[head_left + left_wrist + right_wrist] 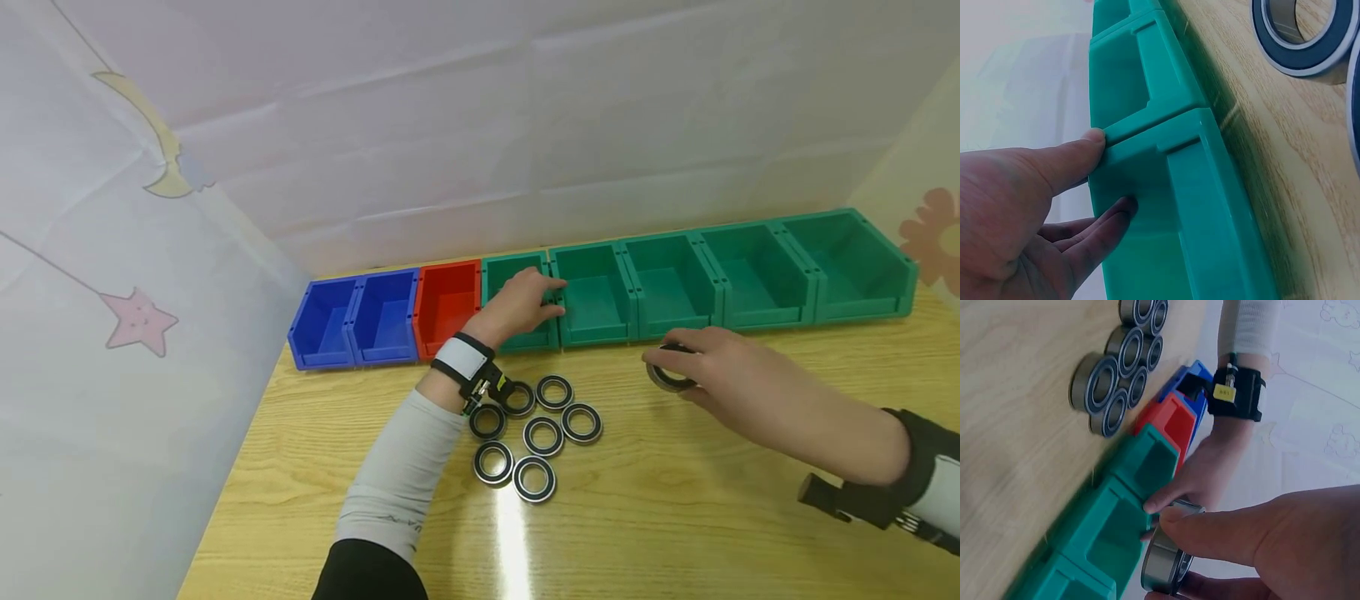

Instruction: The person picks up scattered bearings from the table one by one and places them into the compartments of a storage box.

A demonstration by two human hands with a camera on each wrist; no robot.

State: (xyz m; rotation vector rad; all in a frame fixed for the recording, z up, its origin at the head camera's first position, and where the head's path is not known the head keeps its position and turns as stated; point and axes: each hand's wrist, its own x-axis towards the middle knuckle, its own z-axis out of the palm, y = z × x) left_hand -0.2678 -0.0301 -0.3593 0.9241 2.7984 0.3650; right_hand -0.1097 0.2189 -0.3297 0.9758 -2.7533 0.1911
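My right hand (738,379) pinches a ball bearing (667,382) between thumb and fingers, over the table in front of the green bins. In the right wrist view, that steel-rimmed bearing (1161,559) stands on edge in the grasp. My left hand (517,304) reaches over a green bin (531,340) beside the red one, thumb and fingers extended. Its thumb (1079,156) lies at the seam with the neighbouring green bin (597,335), while its fingers (1107,234) reach over the bin's inside; nothing is held there. Several loose bearings (535,497) lie on the table below the left wrist.
A row of bins runs along the wall: blue bins (324,360) at the left end, a red bin (450,292), then several green bins (862,310) to the right. The wooden table (675,517) extends in front; white printed sheeting (450,125) hangs behind.
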